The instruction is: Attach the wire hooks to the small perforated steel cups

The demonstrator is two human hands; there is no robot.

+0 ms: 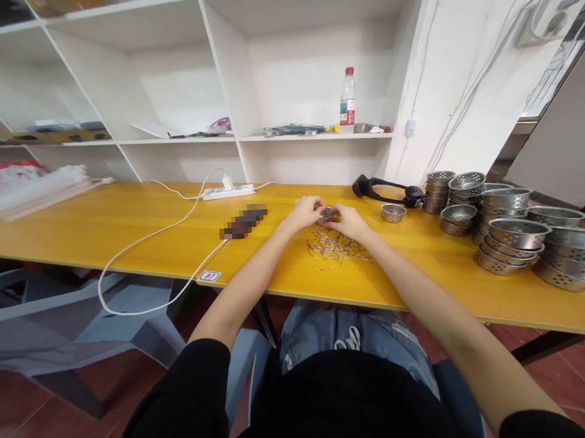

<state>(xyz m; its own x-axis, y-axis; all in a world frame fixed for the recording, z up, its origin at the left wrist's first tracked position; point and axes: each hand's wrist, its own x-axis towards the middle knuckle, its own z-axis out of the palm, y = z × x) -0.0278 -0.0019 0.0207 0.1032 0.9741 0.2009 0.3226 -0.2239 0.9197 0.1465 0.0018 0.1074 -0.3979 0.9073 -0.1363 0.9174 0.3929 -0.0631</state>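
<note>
Both my hands meet over the middle of the yellow table (pixel 126 234). My left hand (pixel 306 212) and my right hand (pixel 347 221) are closed together on a small perforated metal cup (pixel 327 214), fingers pinching it from either side. Just under the hands lies a loose heap of thin wire handles (pixel 332 246). One more small metal cup (pixel 393 212) stands alone to the right of my right hand.
Stacks of perforated metal cups (pixel 511 233) crowd the table's right end. A black handled tool (pixel 384 189) lies behind them. A white power strip (pixel 228 192) with a trailing cable, a dark blurred object (pixel 244 223) and white shelves (pixel 312 137) with a bottle (pixel 348 102) stand beyond.
</note>
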